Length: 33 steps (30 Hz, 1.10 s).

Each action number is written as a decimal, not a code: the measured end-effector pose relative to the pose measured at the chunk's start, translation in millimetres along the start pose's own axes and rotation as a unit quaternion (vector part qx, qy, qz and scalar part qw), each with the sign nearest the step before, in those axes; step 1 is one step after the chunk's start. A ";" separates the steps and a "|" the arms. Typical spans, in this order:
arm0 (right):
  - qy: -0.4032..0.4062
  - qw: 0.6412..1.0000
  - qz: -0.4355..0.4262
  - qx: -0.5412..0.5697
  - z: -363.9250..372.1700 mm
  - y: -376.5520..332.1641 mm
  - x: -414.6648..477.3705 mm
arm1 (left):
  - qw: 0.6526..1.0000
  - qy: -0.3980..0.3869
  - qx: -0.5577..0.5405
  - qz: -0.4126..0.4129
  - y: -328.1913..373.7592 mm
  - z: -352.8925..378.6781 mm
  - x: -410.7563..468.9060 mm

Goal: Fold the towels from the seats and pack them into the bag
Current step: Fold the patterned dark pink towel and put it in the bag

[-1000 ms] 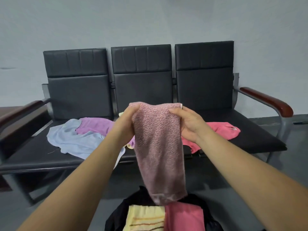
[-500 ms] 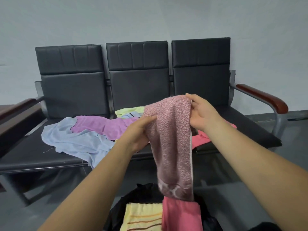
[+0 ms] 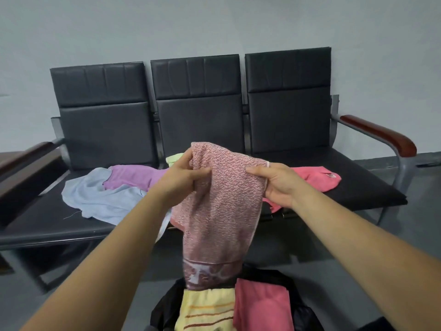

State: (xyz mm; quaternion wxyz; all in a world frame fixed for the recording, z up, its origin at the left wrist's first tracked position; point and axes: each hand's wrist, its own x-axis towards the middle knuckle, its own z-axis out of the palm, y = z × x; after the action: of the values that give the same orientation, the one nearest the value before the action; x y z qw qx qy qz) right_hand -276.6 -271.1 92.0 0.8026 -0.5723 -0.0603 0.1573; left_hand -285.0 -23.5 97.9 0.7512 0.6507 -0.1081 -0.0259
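Both arms out in front, bare, elbows out of frame. L forearm [image 3: 107, 254] runs up from the bottom-left corner, R forearm [image 3: 358, 242] from the bottom-right, converging twd centre. L hand [image 3: 182, 180] has its back to the camera, fingers and thumb bunched, pinching the top-left edge of the mottled pink towel [image 3: 222, 206]. R hand [image 3: 280, 185] sits at abt the same height, thumb over the top-right corner, fingers curled behind. Hands apart, w/ cloth spanning between them.

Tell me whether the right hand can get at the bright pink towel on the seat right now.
Probably, though not freely: the right hand is just in front of the bright pink towel, nothing between, but its fingers grip the hanging mauve towel and must let go first.
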 end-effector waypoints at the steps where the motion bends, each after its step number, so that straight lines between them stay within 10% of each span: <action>1: 0.018 1.000 -0.008 -0.008 0.6 -2.4 -0.2 | 0.998 0.000 0.063 -0.014 1.2 -5.9 -1.0; 9: 0.103 0.993 0.007 -0.060 6.1 -23.1 0.0 | 0.995 0.036 0.060 -0.068 1.0 -4.3 -2.9; 19: -0.033 0.999 0.012 0.030 -22.1 -36.0 -4.2 | 0.997 0.038 0.058 -0.031 -0.6 6.7 1.2; 26: 0.079 0.988 -0.060 -0.115 -25.3 -26.4 0.2 | 0.991 0.086 0.103 0.030 0.9 5.5 -4.1; 33: 0.062 0.996 -0.061 0.037 -32.0 -13.6 10.4 | 0.995 0.065 0.066 0.032 -11.8 7.9 -5.9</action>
State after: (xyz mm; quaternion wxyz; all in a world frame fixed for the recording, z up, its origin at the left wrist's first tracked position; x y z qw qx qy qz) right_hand -255.4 -300.6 93.1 0.8336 -0.5459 -0.0395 0.0749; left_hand -291.1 -31.8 86.5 0.7127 0.6951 -0.0811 0.0478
